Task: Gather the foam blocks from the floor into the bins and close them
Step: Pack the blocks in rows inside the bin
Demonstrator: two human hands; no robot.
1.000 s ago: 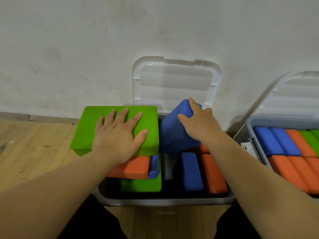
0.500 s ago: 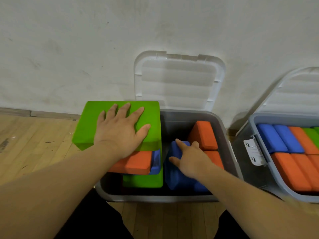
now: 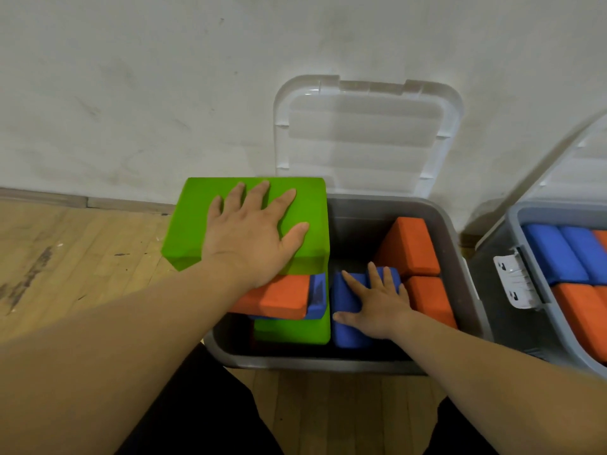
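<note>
My left hand (image 3: 253,238) lay flat on the top green block (image 3: 197,224), fingers spread wide and gripping nothing. That block capped a stack of an orange block (image 3: 285,295), a blue sliver and another green one at the left of the grey bin (image 3: 312,362), and it overhung the bin's left rim. My right hand (image 3: 377,303) pressed down on a blue block (image 3: 348,333) in the middle of the bin. Its fingers were straight and splayed, the thumb out to the side, and nothing was pinched. Two more orange blocks sat to the right, the far one (image 3: 410,244) tilted against the back wall. The clear lid (image 3: 368,133) stood open against the wall.

By their look, the matte blocks were light, soft foam that would give under a palm and not slip. I judged that a flat push on the broad face would seat one, and that a grip across the long sides would suit lifting. The overhanging stack looked liable to tip.

A second bin (image 3: 515,224) at right held blue and orange blocks. Its white latch (image 3: 515,284) bore dark marks, and no writing could be read anywhere.
</note>
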